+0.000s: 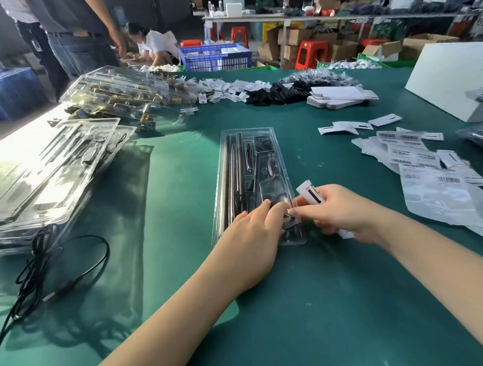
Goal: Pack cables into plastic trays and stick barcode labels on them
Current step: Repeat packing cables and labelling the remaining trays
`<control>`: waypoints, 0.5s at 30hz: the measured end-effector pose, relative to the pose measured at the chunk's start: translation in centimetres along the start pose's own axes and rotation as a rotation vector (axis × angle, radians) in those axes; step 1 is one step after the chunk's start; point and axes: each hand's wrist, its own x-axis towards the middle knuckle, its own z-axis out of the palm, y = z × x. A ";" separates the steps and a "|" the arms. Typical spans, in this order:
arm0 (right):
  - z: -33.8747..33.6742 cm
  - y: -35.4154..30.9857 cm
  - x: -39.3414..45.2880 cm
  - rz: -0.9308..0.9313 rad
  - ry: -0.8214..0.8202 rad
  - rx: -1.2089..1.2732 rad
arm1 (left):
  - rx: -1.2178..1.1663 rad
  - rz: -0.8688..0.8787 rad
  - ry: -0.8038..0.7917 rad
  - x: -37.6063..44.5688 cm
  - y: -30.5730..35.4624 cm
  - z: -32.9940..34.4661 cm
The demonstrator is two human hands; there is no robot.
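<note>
A clear plastic tray [253,181] lies lengthwise on the green counter [318,307], straight in front of the person, with dark cable parts already seated in its moulded pockets. The left hand [250,234] rests on the tray's near end, fingers fairly straight and pressing down on the plastic over the nearest pocket. The right hand [336,212] is curled round a small white card [311,192] with a black stripe, while its fingertips meet the left fingers at the tray's near right edge. The step looks like seating the last piece or closing the near end, so the sound way is to keep the left hand flat on the tray to stop it sliding, push the part fully into its pocket before letting go, and keep the card clear of the rim so it does not get trapped. To the right lie loose label sheets [425,161] printed with barcodes, well apart from the tray; their text is too small and blurred to read, and no brand name can be made out anywhere. More filled trays [45,185] are stacked at the left, with a loose black cable [66,265] just beside them.
</note>
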 end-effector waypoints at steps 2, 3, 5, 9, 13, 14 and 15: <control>0.3 -0.1 0.7 0.018 0.021 -0.018 | 0.022 0.006 -0.008 0.0 0.1 0.1; 0.4 -0.2 1.0 0.015 0.049 -0.068 | 0.026 0.007 -0.014 0.0 0.1 0.1; 0.5 -0.4 1.8 -0.025 0.145 -0.252 | 0.027 0.012 -0.014 -0.1 0.0 0.1; 1.6 -0.6 2.4 -0.075 0.249 -0.519 | 0.022 -0.061 0.003 0.2 0.9 -0.1; 1.2 -0.4 2.2 -0.068 0.160 -0.513 | 0.025 -0.232 0.042 1.0 2.6 0.2; 0.7 -0.6 2.0 -0.046 0.077 -0.433 | 0.030 -0.249 0.053 1.1 2.8 0.3; 0.2 -0.9 1.7 -0.003 0.005 -0.335 | 0.032 -0.260 0.061 1.1 2.8 0.3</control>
